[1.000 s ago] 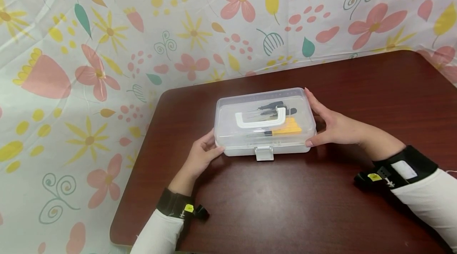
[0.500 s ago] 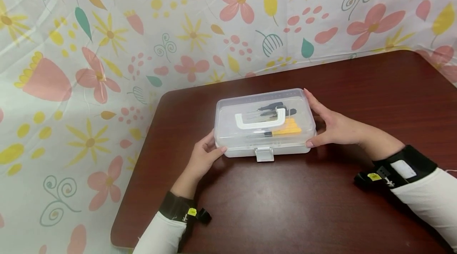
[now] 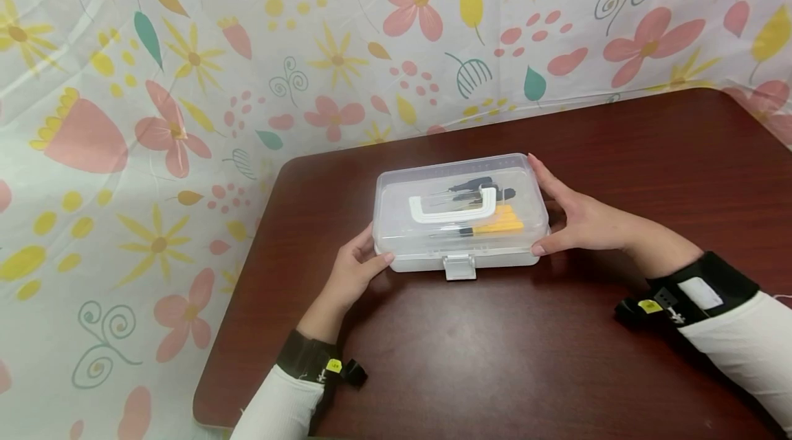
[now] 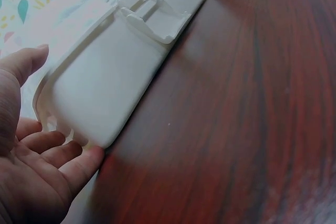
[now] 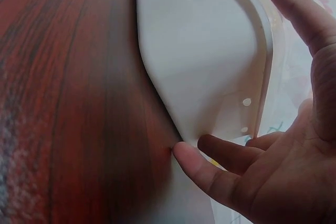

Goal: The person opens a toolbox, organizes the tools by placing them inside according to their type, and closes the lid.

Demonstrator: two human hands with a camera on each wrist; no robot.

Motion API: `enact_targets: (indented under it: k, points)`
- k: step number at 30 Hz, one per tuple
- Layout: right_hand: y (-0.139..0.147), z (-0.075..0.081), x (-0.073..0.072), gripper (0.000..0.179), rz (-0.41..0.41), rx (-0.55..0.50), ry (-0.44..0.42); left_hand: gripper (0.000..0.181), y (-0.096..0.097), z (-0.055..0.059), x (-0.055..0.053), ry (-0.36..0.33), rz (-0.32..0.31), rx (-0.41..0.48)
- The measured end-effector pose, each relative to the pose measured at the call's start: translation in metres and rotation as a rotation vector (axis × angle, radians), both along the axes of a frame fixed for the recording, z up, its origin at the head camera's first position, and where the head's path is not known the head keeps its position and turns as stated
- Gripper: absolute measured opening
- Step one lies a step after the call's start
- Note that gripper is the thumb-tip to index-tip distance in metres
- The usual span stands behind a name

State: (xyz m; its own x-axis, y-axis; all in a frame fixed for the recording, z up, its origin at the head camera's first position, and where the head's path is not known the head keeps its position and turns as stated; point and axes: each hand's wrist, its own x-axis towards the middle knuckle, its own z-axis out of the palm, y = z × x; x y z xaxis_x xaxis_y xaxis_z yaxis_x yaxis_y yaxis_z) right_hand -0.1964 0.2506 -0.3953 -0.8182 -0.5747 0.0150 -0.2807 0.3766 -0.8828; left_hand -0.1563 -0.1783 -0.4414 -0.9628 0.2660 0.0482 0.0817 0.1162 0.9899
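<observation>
A clear-lidded plastic toolbox [image 3: 396, 210] with a white base sits on the table in the head view, its lid down. Its white handle [image 3: 454, 216] lies folded on top, and the front latch [image 3: 460, 267] hangs at the front. Through the lid show black-handled tools [image 3: 473, 184] and yellow handles [image 3: 500, 220]. My left hand [image 3: 353, 271] holds the left end, thumb at the front corner; in the left wrist view its fingertips [image 4: 92, 153] meet the base. At the right end, my right hand [image 3: 578, 220] spans from back corner to front corner, fingertips [image 5: 189, 156] low against the base.
The dark reddish-brown table [image 3: 470, 357] has rounded corners and extends around the toolbox. Behind and to the left hangs a flower-patterned cloth [image 3: 334, 34]. Black wrist straps [image 3: 705, 289] with small attached devices circle both wrists.
My left wrist has shifted slightly to the right, and the left thumb reaches a little farther along the front corner. The toolbox and my right hand have stayed in place.
</observation>
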Motion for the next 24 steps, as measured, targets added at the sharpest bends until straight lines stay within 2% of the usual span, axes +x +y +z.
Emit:
enact_targets:
  k: [24]
  points:
    - [0.0025, 0.0010, -0.0025, 0.139, 0.022, 0.017, 0.032, 0.066, -0.0003, 0.0019, 0.0013, -0.010, 0.006, 0.000]
